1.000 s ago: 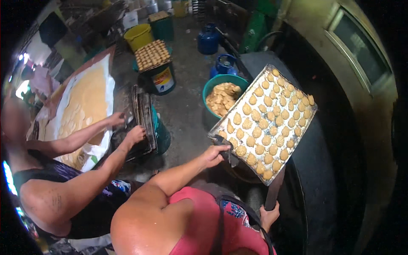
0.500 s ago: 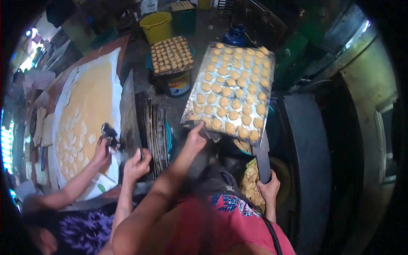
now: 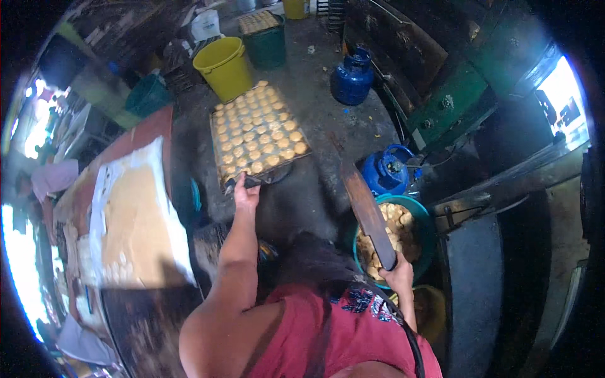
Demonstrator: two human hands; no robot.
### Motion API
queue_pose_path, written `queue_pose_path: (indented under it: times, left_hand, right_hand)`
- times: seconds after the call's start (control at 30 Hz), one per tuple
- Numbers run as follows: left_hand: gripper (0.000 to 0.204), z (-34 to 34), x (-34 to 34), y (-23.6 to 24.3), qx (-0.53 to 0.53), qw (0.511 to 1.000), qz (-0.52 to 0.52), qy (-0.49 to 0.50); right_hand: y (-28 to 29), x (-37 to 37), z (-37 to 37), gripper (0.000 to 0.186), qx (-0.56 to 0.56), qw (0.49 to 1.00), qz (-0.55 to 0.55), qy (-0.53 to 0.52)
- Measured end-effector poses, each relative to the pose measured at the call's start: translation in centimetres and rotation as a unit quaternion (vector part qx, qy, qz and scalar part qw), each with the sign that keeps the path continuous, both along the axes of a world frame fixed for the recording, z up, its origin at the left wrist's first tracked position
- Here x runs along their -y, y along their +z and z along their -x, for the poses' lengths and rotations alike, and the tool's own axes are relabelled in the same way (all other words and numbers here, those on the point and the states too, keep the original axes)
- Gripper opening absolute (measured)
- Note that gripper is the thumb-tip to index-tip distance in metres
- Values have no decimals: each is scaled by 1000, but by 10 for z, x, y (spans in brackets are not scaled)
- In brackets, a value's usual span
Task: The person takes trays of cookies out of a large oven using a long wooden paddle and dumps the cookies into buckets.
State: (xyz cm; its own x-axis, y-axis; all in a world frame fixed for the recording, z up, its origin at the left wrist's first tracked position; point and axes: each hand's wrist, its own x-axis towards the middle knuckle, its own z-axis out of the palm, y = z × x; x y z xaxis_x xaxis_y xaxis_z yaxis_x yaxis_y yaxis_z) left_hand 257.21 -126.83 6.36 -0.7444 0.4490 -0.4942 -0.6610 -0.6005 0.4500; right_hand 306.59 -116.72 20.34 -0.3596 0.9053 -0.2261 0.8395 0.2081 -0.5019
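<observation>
My left hand [image 3: 246,193] grips the near edge of a metal baking tray [image 3: 295,162], with a dark cloth [image 3: 272,177] by the fingers. Rows of round, golden biscuits [image 3: 255,126] cover the tray, which is out in front of me to the left. Closed around the dark end of a long, flat wooden paddle [image 3: 365,201] is my right hand [image 3: 398,275]. The paddle slants up and away over a teal tub [image 3: 430,236], where more biscuits [image 3: 403,220] lie heaped.
Blue gas cylinders [image 3: 386,171] stand beyond the tub and farther back. A yellow bucket [image 3: 224,66] sits behind the tray, near a green bin [image 3: 265,47] topped by another biscuit tray [image 3: 257,22]. Rolled dough [image 3: 142,220] covers a table at left. A dark metal surface [image 3: 476,277] runs along the right.
My left hand has swung the tray left and farther out, toward the buckets. My right hand still holds the paddle. The co-worker's hands over the dough are out of view as my view has shifted.
</observation>
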Motion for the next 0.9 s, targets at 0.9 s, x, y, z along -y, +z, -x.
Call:
queue_pose_path:
  times: [0.9]
  left_hand:
    - [42, -114, -78, -140, -261, 586, 409, -649]
  right_hand:
    - [44, 243, -110, 67, -9, 962, -72, -262]
